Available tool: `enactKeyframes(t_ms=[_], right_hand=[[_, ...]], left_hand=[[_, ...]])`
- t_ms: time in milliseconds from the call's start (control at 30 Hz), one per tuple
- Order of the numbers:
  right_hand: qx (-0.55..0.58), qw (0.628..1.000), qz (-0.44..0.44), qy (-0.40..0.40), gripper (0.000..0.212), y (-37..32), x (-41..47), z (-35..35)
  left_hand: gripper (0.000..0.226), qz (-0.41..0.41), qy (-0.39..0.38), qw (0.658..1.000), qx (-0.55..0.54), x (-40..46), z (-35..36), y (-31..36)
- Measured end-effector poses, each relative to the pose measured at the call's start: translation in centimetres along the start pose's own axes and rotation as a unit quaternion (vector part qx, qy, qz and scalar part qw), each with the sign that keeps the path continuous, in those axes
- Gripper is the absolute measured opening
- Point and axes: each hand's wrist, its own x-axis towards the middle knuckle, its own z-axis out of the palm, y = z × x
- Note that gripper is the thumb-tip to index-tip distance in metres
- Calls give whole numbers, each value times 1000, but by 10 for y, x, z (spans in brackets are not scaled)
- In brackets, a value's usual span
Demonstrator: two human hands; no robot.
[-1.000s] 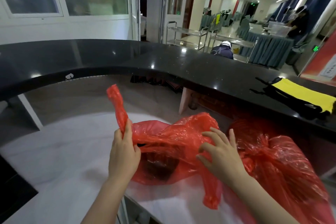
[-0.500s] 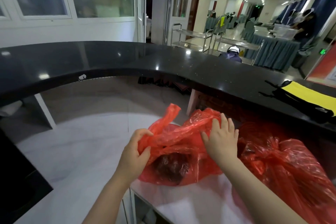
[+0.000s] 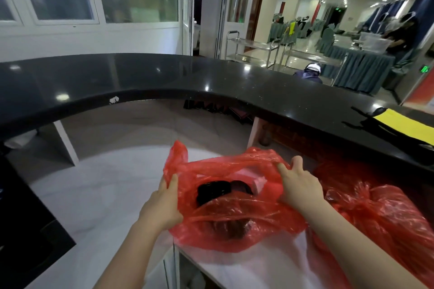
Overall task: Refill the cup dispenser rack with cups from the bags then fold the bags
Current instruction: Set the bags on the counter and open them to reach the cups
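A red plastic bag [image 3: 234, 230] lies on the white lower counter [image 3: 98, 195], its mouth pulled wide. Inside it I see dark round cups [image 3: 213, 191] and something pale pink. My left hand [image 3: 164, 204] grips the bag's left edge below a raised handle. My right hand [image 3: 298, 185] grips the right edge of the mouth. A second red bag [image 3: 385, 213], bunched shut, sits just to the right, partly behind my right forearm. No cup dispenser rack is in view.
A curved black raised countertop [image 3: 164, 77] runs across behind the bags, with a yellow and black item [image 3: 404, 124] at its right end. Dark objects sit on the shelf under it. Beyond are steel trolleys, draped tables and people in a hall.
Both hands have spread the bag's mouth apart, so the cups inside now show. The left hand let the twisted handle down and took the bag's left edge.
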Motion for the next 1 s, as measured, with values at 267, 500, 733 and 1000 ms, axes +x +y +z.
enactKeyframes(t_ms=[267, 500, 733, 1000], right_hand=[[-46, 991, -89, -86, 81, 23, -7, 18], [69, 986, -95, 116, 47, 21, -21, 8], [-37, 876, -276, 395, 25, 2, -26, 22], [-48, 987, -134, -72, 107, 33, -8, 49]], left_hand=[[102, -40, -38, 998, -18, 8, -10, 1], [31, 172, 357, 914, -91, -15, -3, 43], [43, 328, 248, 909, 65, 1, 9, 95], [104, 217, -63, 952, 207, 39, 10, 84]])
